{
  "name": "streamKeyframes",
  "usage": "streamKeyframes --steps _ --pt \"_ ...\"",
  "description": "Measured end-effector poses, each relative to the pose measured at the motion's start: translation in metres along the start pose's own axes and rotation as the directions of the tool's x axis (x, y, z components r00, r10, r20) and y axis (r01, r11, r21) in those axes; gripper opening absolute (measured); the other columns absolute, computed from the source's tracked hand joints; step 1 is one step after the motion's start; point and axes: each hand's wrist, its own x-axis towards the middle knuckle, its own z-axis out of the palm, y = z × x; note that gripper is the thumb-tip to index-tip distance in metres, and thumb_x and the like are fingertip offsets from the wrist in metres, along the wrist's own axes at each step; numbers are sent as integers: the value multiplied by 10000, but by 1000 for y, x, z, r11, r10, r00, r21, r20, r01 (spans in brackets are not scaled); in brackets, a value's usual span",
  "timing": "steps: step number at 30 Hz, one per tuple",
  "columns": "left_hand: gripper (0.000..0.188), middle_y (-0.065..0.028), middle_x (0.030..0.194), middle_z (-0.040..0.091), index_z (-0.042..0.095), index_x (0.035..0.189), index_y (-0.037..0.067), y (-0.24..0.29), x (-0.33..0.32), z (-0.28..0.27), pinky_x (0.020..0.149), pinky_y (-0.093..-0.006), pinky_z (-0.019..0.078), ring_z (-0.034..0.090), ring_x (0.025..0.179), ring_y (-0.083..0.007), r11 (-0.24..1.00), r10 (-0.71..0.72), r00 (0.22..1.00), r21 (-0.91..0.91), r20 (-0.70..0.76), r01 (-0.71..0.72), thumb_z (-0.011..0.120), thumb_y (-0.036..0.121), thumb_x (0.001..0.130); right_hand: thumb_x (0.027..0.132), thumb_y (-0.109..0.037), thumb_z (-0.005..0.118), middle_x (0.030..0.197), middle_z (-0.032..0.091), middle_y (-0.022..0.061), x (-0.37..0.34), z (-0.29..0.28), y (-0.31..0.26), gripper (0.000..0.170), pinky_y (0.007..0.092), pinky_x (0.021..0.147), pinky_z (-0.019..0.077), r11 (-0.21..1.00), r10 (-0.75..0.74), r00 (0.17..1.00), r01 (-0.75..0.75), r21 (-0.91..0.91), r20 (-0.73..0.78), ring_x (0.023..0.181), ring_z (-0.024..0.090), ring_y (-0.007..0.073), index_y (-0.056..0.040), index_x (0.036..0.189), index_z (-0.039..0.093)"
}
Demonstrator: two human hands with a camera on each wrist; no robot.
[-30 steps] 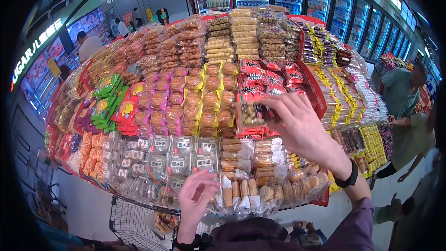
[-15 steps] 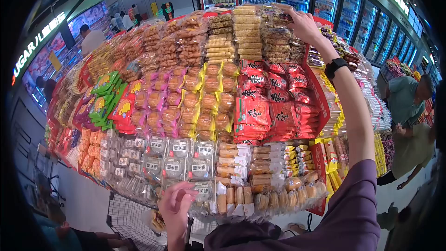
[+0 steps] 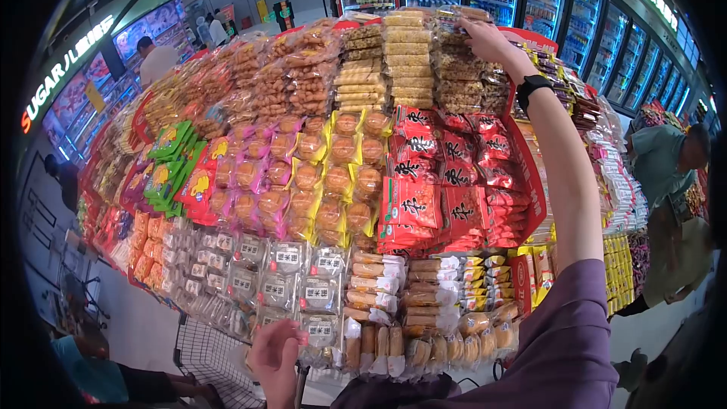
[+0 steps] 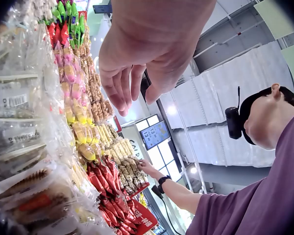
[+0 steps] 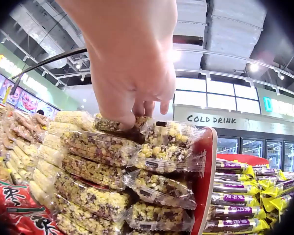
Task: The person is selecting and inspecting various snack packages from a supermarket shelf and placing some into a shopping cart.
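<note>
At the back of the snack display, my right hand (image 3: 491, 42) reaches onto the stack of wrapped grain bars (image 3: 462, 68). The right wrist view shows that hand (image 5: 132, 68) from behind, thumb and fingers bent around a dark grain bar (image 5: 105, 124) on the top layer; the far fingertips are partly hidden. Low at the front edge, my left hand (image 3: 274, 356) hangs beside clear packs with white labels (image 3: 319, 330), holding nothing. Its fingers are loosely bent in the left wrist view, where the hand (image 4: 149, 49) is in the air.
Red packets (image 3: 413, 204) and yellow-wrapped cakes (image 3: 337, 179) fill the middle of the display. Red dividers (image 5: 206, 181) stand right of the grain bars. A wire trolley (image 3: 212, 356) is below the front edge. Several people stand around, one at the right (image 3: 663, 155).
My right hand has moved from above the red packets, where it held a wrapped bar, to the back stack. My left hand has shifted down and left.
</note>
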Motion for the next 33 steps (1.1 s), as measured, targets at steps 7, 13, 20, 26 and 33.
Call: streamKeyframes --steps 7,13,20,26,33 --pt "283 -128 1045 648 541 1180 -47 1 0 5 782 -290 494 632 863 -164 999 20 999 26 26 -21 530 -20 898 848 -62 607 1070 646 245 -7 -17 -23 523 507 867 473 985 91 979 -115 125 185 1001 603 435 -64 1349 457" --pt "277 -129 1049 648 543 1176 -49 1 -2 3 783 -290 496 631 859 -162 999 33 999 17 35 -33 526 -22 901 845 -43 567 1064 643 245 -16 -28 -31 576 487 836 501 1000 -4 981 -1 23 195 973 618 409 -89 1396 407" --pt "275 -130 1023 653 537 1167 -59 4 -7 -2 777 -286 491 628 850 -160 998 51 999 32 17 -51 524 -36 893 927 -136 464 1003 646 268 -11 -20 -23 523 523 803 473 999 -11 983 5 32 182 911 614 433 -117 1439 359" --pt "263 -136 1004 652 534 1149 -64 4 -8 -3 771 -287 495 641 831 -174 998 66 998 -17 25 -65 509 -46 888 998 -381 332 1101 635 258 -12 -24 -42 491 515 927 445 981 94 977 -123 149 189 1029 578 458 -120 1401 438" --pt "241 -143 1056 647 546 1144 -46 8 -10 -18 817 -298 506 652 899 -191 998 44 997 -57 66 -40 545 -30 903 1017 -383 315 1169 608 256 -20 -41 -63 489 530 933 423 974 148 988 -155 164 54 1075 555 458 -58 1359 444"
